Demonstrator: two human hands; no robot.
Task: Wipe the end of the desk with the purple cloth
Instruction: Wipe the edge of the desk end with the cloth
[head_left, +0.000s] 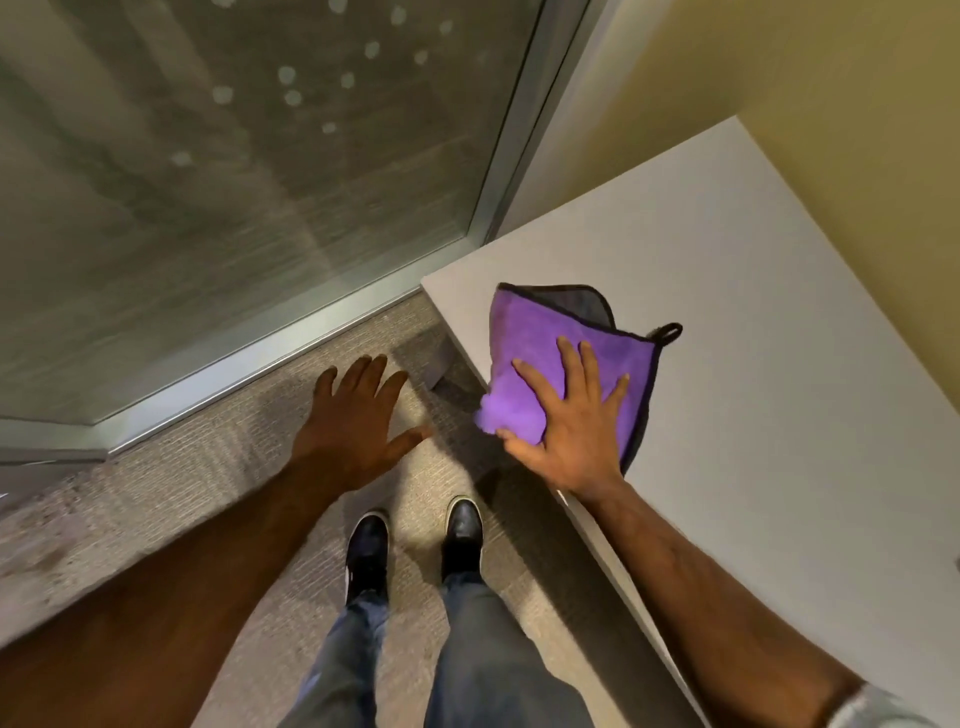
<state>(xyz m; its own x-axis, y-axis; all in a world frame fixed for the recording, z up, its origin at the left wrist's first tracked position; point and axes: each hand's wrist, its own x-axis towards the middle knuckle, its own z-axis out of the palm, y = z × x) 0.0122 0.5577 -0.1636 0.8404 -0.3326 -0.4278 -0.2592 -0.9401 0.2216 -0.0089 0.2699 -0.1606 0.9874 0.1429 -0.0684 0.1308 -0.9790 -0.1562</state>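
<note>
A purple cloth (535, 338) with a dark trim and a small hanging loop lies folded on the white desk (753, 364), near the desk's left corner. One bunched end of the cloth hangs just past the desk's front edge. My right hand (566, 426) lies flat on the cloth with its fingers spread, pressing it onto the desk. Over the carpet to the left of the desk, my left hand (358, 415) hovers open with nothing in it.
A frosted glass wall (234, 182) with a metal frame runs along the left, close to the desk's corner. A yellow wall (857, 130) borders the desk's far side. My two feet in dark shoes (415, 540) stand on the grey carpet beside the desk's edge.
</note>
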